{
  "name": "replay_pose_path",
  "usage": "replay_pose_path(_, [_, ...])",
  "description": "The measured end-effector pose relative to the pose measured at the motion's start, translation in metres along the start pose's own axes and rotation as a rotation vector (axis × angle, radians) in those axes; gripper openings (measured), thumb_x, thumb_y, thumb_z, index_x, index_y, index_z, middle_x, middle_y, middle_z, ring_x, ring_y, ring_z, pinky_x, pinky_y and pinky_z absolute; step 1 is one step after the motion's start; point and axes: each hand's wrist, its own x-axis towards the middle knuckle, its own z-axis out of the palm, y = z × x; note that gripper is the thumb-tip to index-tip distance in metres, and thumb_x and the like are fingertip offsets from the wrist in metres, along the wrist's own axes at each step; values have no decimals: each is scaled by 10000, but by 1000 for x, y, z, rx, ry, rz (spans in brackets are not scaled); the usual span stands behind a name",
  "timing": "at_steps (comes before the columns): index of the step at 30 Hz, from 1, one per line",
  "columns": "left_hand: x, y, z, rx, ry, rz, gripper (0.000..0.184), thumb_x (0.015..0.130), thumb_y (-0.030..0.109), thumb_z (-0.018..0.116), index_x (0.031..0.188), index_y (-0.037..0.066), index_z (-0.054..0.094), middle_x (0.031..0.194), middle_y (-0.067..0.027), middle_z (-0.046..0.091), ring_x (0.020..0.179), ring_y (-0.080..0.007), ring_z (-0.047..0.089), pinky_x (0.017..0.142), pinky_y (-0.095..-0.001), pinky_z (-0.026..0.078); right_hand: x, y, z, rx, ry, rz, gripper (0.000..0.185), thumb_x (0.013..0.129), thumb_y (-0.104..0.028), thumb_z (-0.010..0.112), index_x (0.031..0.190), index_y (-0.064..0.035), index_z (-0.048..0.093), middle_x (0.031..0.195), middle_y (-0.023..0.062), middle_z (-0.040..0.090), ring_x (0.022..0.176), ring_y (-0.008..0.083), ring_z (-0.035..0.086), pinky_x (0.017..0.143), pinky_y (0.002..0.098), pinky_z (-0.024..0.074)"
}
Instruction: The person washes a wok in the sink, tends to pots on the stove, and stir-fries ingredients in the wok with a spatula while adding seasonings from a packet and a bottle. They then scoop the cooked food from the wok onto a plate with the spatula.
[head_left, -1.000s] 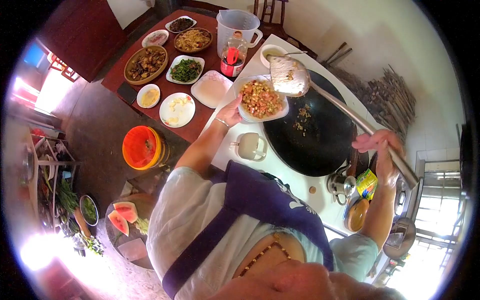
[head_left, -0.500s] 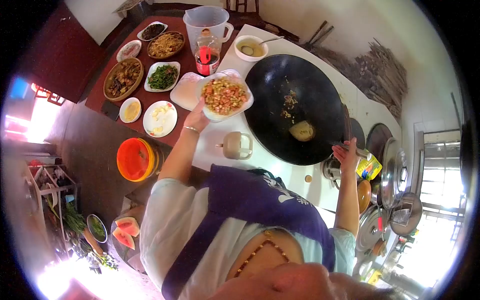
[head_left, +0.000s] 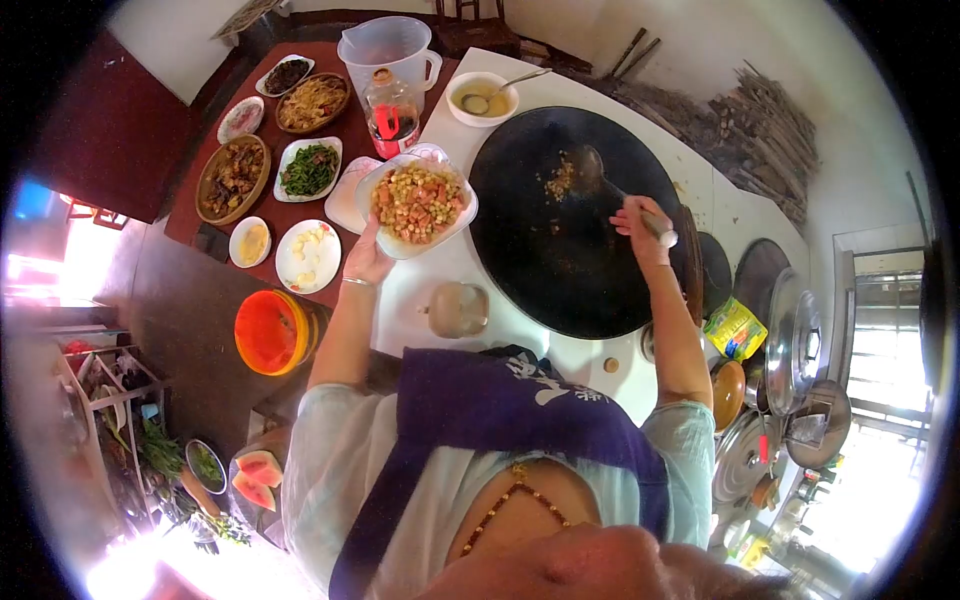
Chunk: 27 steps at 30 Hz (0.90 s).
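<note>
My left hand [head_left: 369,261] is closed on the near-left rim of a white dish [head_left: 466,208], holding it level beside the wok. Diced pink and pale green food [head_left: 418,200] fills the dish. Inside the large black wok [head_left: 520,270], a few small browned bits [head_left: 559,178] lie on the far side. My right hand [head_left: 642,229] grips the handle of a wok spatula [head_left: 590,166], its fingers wrapped round below the white handle end. The spatula's head rests in the wok, just right of the bits.
A beige lidded pot [head_left: 458,310] stands on the white counter before the wok. Behind are a bowl with a spoon [head_left: 482,98], a red-labelled bottle [head_left: 393,125] and a plastic jug [head_left: 390,50]. Plates of food, including greens [head_left: 310,170], cover the red table. An orange bucket [head_left: 268,333] stands at left.
My right hand has moved forward and left over the wok, taking the spatula's head from the near side to the far bits. The left hand still holds the dish.
</note>
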Motion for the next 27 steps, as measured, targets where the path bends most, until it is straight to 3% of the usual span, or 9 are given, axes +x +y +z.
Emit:
replay_pose_path(2, [1, -3, -2, -14, -59, -12, 538, 926, 319, 522, 1379, 84, 355, 1405, -81, 402, 1281, -240, 387, 1096, -411, 287, -5, 2, 12, -292, -168, -384, 242, 836, -232, 674, 882, 2, 639, 783, 105, 636, 677, 163, 638, 591, 259, 500])
replay_pose_path(6, [2, -6, 1, -9, -103, -32, 543, 923, 329, 524, 1379, 85, 356, 1405, -83, 402, 1280, -241, 388, 1097, -416, 283, -30, 19, 14, -497, -429, -625, 141, 781, -183, 675, 788, -50, 628, 761, 82, 645, 652, 193, 623, 570, 283, 474])
replay_pose_path(8, [4, -6, 1, -6, -91, -38, 545, 921, 330, 526, 1378, 85, 357, 1404, -82, 404, 1280, -241, 389, 1096, -418, 284, -41, 12, 2, -798, -460, -807, 105, 759, -139, 689, 778, -58, 625, 765, 88, 649, 666, 222, 632, 592, 292, 493])
replay_pose_path(9, [6, -7, -1, 0, -90, -42, 546, 919, 328, 530, 1377, 85, 359, 1403, -82, 406, 1280, -241, 389, 1095, -419, 286, -45, 9, -3, -599, -323, -1001, 91, 732, -58, 706, 787, -61, 634, 800, 99, 655, 720, 243, 640, 643, 299, 518])
replay_pose_path(11, [7, -8, -6, 5, -73, -53, 544, 917, 324, 535, 1374, 84, 363, 1400, -81, 409, 1279, -240, 391, 1093, -420, 290, -44, 48, -35, -434, -187, -590, 142, 758, -24, 703, 885, -51, 644, 857, 85, 662, 723, 206, 655, 656, 294, 541])
replay_pose_path(12, [8, -6, -8, 6, -61, -61, 541, 917, 321, 536, 1372, 84, 365, 1399, -80, 412, 1279, -240, 391, 1092, -421, 292, -51, 54, -50, 104, -112, -121, 163, 818, -89, 677, 965, -39, 626, 824, 92, 646, 719, 224, 660, 641, 304, 553])
replay_pose_path(13, [10, -6, -9, 7, -53, -71, 538, 917, 318, 536, 1371, 84, 367, 1397, -79, 414, 1278, -239, 392, 1090, -421, 294, -56, 36, -66, 135, 29, 150, 260, 874, -197, 633, 1059, -22, 581, 792, 105, 624, 727, 254, 664, 617, 315, 559])
replay_pose_path(18, [10, -6, -5, 51, -39, -63, 546, 912, 319, 546, 1371, 85, 366, 1385, -75, 429, 1272, -238, 403, 1090, -423, 297, -111, 6, -142, 168, 302, 330, 484, 868, -561, 511, 931, -82, 490, 829, 186, 617, 678, 261, 668, 541, 322, 545])
replay_pose_path(27, [17, -9, 11, 40, 70, -148, 517, 922, 314, 531, 1363, 93, 375, 1393, -65, 418, 1285, -219, 386, 1101, -411, 282, -84, 155, -40, 1080, 213, 264, 260, 925, -299, 542, 951, -43, 501, 1037, 277, 594, 1031, 367, 597, 834, 411, 545])
